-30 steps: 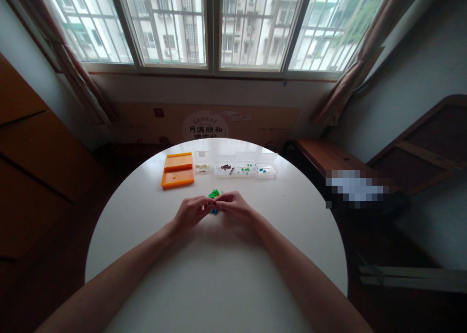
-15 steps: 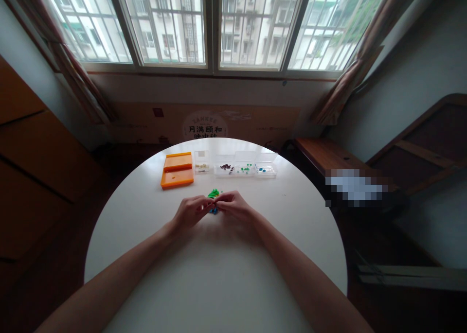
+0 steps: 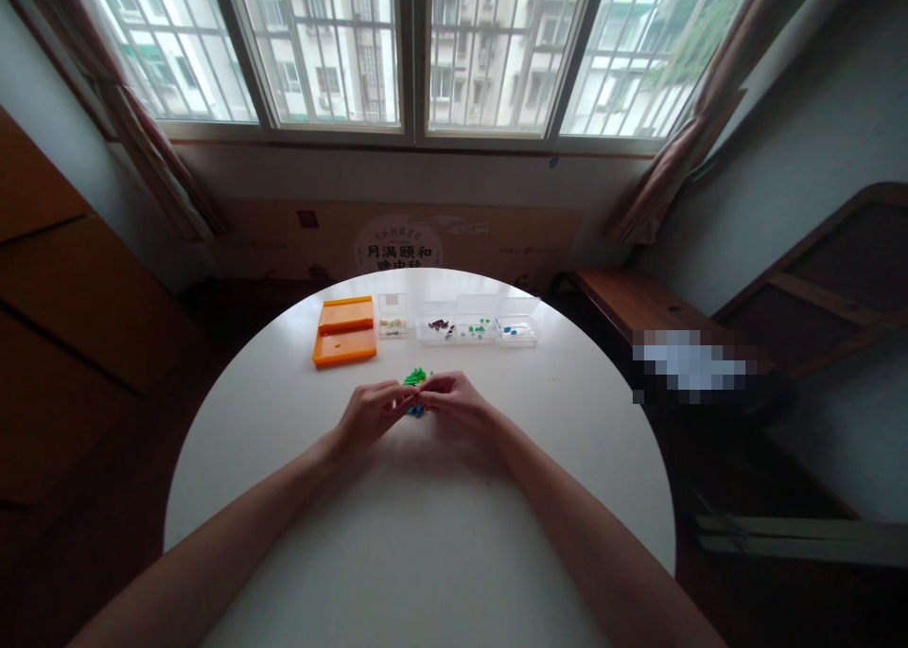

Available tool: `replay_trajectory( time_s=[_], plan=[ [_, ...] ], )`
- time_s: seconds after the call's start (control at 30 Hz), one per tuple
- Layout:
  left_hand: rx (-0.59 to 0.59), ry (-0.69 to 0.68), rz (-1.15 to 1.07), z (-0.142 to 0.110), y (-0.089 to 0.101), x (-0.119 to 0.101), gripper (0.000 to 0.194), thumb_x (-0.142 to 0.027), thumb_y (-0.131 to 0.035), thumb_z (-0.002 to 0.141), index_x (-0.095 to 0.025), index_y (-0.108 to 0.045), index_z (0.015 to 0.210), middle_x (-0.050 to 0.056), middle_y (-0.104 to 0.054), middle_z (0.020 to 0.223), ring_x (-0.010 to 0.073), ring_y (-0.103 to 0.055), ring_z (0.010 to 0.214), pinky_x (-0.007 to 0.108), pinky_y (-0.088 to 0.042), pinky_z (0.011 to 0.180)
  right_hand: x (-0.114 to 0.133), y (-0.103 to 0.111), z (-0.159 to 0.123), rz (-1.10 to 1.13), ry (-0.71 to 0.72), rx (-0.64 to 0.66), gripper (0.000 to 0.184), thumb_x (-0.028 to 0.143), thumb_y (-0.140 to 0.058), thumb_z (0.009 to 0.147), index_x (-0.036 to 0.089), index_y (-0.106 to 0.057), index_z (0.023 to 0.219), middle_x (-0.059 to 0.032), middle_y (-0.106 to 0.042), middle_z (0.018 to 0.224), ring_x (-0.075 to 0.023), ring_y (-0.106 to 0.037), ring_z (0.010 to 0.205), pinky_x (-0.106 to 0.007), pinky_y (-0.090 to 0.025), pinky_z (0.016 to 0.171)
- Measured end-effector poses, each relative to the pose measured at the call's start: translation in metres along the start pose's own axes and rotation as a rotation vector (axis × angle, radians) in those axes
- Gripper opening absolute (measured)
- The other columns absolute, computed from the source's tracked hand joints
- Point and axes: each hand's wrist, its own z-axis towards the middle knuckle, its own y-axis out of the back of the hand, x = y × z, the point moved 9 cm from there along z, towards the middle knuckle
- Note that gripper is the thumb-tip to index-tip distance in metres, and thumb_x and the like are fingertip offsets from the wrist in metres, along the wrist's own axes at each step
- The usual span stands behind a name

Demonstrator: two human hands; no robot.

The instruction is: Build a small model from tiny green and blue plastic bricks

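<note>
Starting from the far left, there's a wooden cabinet (image 3: 71,298), then a curtain (image 3: 146,151) tied back beside the window. Next comes the round white table (image 3: 426,525). Toward its far left edge sits an orange tray (image 3: 345,350), a shallow two-part thing lying flat with a small dark spot near the middle of its front part.

Left hand (image 3: 375,410) is in front of that, well in from the left edge. Its fingers are bent in toward the thumb, with the tips right up against the right hand's. Just past the tray, near the far edge, is a clear box (image 3: 384,332) with cream bits (image 3: 394,324) in it.

Bricks next: green ones (image 3: 415,376) sit just beyond the fingertips and blue ones (image 3: 415,410) peek out below them, with the hands covering part of the lot. Behind those, along the far edge, is a second box (image 3: 427,338) with dark bits (image 3: 440,325).

Right hand (image 3: 460,399) has thumb and fingers drawn together at the same spot; whatever either hand might be pinching is too small to tell. Further right are a box (image 3: 477,341) with green bits (image 3: 481,330) and one (image 3: 523,343) with blue bits (image 3: 508,330). Beyond the table's right edge is a wooden bench (image 3: 628,298) with a pixelated patch on it.
</note>
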Motion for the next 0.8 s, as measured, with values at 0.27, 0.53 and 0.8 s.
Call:
replay_trajectory(
  time_s=[0.27,0.53,0.8],
  plan=[
    [-0.003,0.005,-0.006,-0.0004,-0.0001,0.0005,0.017,-0.027,-0.057,0.085,-0.016,-0.067,0.094,0.002,-0.064,0.068,0.0060,-0.050,0.050,0.015,-0.041,0.050,0.0029,-0.0023,-0.0014,-0.007,-0.002,0.011,0.035,0.040,-0.074,0.064,0.010,-0.072,0.081,-0.0027,-0.063,0.062,-0.0083,-0.048,0.053,-0.021,-0.032,0.051],
    [-0.025,0.036,-0.006,-0.0011,0.0013,0.0031,0.014,-0.027,-0.059,0.083,-0.015,-0.065,0.087,0.001,-0.062,0.063,0.0060,-0.051,0.049,0.015,-0.041,0.049,0.0057,-0.0028,-0.0019,-0.023,-0.009,0.000,0.035,0.042,-0.074,0.063,0.009,-0.071,0.076,-0.0014,-0.060,0.058,-0.0078,-0.046,0.051,-0.021,-0.030,0.049],
    [-0.030,0.059,0.000,-0.0014,0.0007,0.0050,0.018,-0.031,-0.060,0.082,-0.014,-0.065,0.083,0.000,-0.061,0.061,0.0060,-0.050,0.048,0.015,-0.041,0.049,0.0033,-0.0028,-0.0008,-0.015,0.012,0.014,0.034,0.041,-0.073,0.065,0.010,-0.070,0.077,-0.0012,-0.059,0.059,-0.0084,-0.046,0.053,-0.022,-0.031,0.051]
  ],
)
